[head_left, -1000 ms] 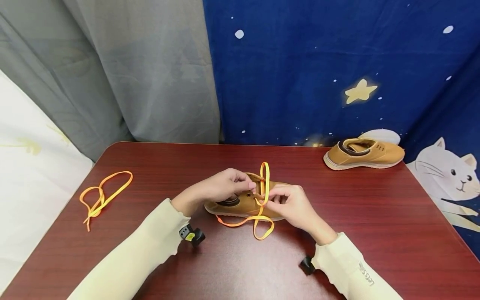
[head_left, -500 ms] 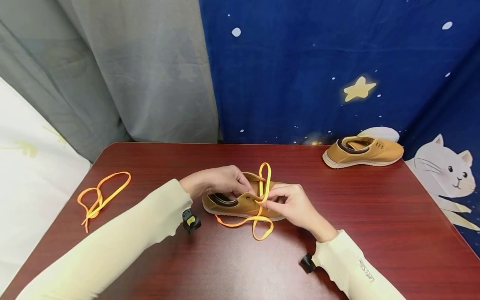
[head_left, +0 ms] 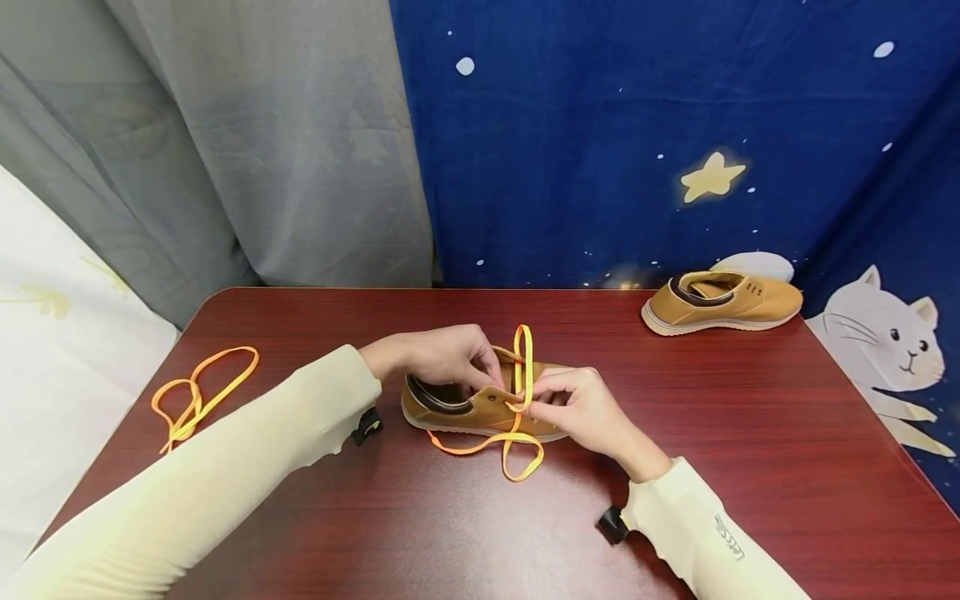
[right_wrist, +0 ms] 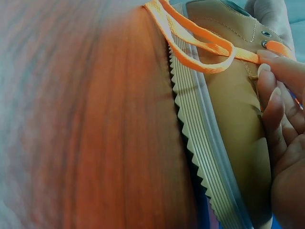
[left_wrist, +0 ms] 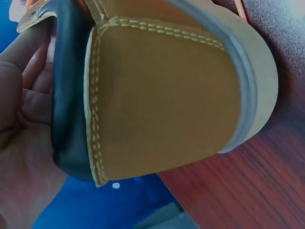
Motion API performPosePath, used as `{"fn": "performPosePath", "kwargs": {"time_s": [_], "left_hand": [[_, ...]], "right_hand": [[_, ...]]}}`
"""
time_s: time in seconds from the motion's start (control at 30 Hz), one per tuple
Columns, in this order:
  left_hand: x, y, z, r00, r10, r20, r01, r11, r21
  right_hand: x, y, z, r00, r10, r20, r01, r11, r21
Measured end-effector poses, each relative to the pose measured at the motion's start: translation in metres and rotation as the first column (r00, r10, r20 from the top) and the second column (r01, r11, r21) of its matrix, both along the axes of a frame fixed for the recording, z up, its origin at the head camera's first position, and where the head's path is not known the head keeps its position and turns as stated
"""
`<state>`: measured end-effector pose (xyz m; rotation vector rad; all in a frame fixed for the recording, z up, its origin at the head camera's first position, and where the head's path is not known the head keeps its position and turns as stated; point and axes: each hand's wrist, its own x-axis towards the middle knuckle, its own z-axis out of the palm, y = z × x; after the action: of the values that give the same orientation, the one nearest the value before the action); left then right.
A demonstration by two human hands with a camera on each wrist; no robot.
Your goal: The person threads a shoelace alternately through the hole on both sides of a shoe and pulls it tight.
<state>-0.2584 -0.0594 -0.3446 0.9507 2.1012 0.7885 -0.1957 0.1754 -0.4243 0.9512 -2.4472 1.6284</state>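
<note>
1. Since the earlier frames the left forearm has swung further across the table [head_left: 750,433], and the left hand [head_left: 438,357] has shifted toward the collar of the shoe [head_left: 465,404]; the lace loop stays upright.
2. The shoe lies mid-table, the orange lace [head_left: 522,367] running through its eyelets and trailing in front.
3. The left hand curls over the shoe's top, steadying it; the right hand [head_left: 581,408] pinches the lace at an eyelet.
4. Lacing looks underway; the next move likely calls for drawing the lace through without losing the loop.
5. Well apart lie a second shoe [head_left: 723,302] and a spare lace [head_left: 198,396].
</note>
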Motion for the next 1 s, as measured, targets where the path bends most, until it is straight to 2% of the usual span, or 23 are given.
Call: {"fn": "performPosePath", "kwargs": {"time_s": [0.1,0.37,0.43,0.57,0.73,0.83,0.9,1.0], "left_hand": [[-0.002,-0.001,0.003,1.000,0.003,-0.010,-0.003,1.000,-0.013],[-0.003,-0.011,0.012,0.996,0.076,0.047,-0.075,0.997,-0.027],[-0.002,-0.015,0.016,0.997,0.082,0.014,-0.082,0.996,-0.022],[0.002,-0.029,0.024,0.989,0.067,-0.133,-0.070,0.997,-0.016],[0.013,-0.050,0.031,0.945,0.041,-0.325,-0.045,0.999,-0.006],[0.020,-0.061,0.035,0.904,0.039,-0.426,-0.041,0.999,0.003],[0.023,-0.068,0.038,0.879,0.059,-0.474,-0.061,0.998,0.011],[0.026,-0.082,0.042,0.859,0.120,-0.497,-0.124,0.992,0.026]], "right_hand": [[0.000,0.000,0.000,1.000,0.009,0.028,-0.009,1.000,-0.016],[-0.001,0.001,0.000,0.998,0.045,0.051,-0.043,0.998,-0.048],[-0.002,0.001,-0.001,0.998,0.051,0.049,-0.048,0.998,-0.050],[-0.003,0.000,-0.002,0.997,0.049,0.054,-0.046,0.998,-0.045],[-0.003,-0.001,-0.002,0.997,0.047,0.067,-0.044,0.998,-0.044],[-0.003,-0.001,-0.002,0.996,0.046,0.072,-0.043,0.998,-0.046],[-0.003,0.000,-0.001,0.996,0.044,0.074,-0.040,0.998,-0.045],[-0.003,0.000,-0.001,0.996,0.042,0.077,-0.039,0.998,-0.046]]}}
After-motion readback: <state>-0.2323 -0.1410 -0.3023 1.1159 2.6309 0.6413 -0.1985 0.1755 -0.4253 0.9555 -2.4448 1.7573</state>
